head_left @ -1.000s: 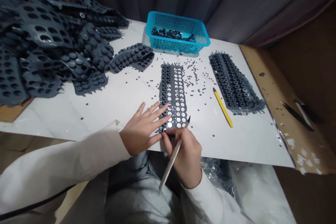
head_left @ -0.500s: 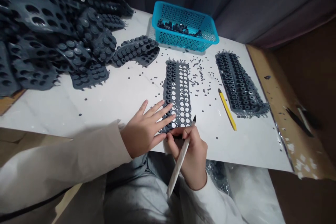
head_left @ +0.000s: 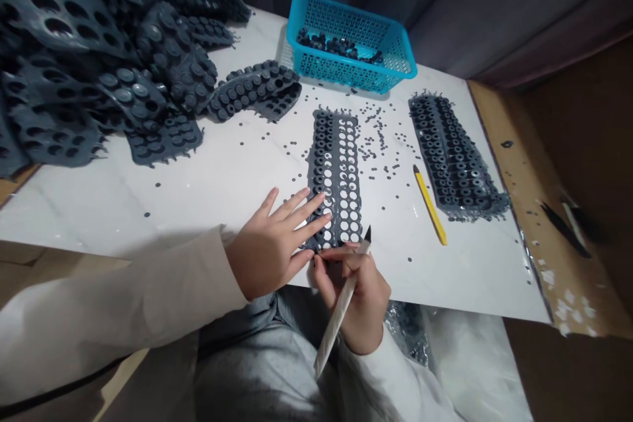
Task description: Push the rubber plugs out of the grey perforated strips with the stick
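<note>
A dark grey rubber sheet (head_left: 337,165) with rows of round holes lies on the white table. Some rows hold dark rings; others show white through the openings. My left hand (head_left: 277,244) rests palm down with fingers spread over the sheet's lower left part. My right hand (head_left: 363,297) is closed around a white-wrapped stick (head_left: 335,330) with a black pointed tip, tilted across the palm. Its thumb and forefinger meet at the sheet's bottom edge, close to my left thumb; whether they pinch a small part there is hidden.
A heap of grey rubber sheets (head_left: 99,66) fills the left back. Behind stands a blue basket (head_left: 351,72) with small dark pieces. To the right lie a yellow stick (head_left: 429,204) with a dark tip and another ringed sheet (head_left: 455,158). Small dark discs (head_left: 380,138) are scattered about.
The fingertips of my right hand have shifted slightly at the sheet's lower edge, and the stick's black tip sits a little lower. My left hand has stayed in place.
</note>
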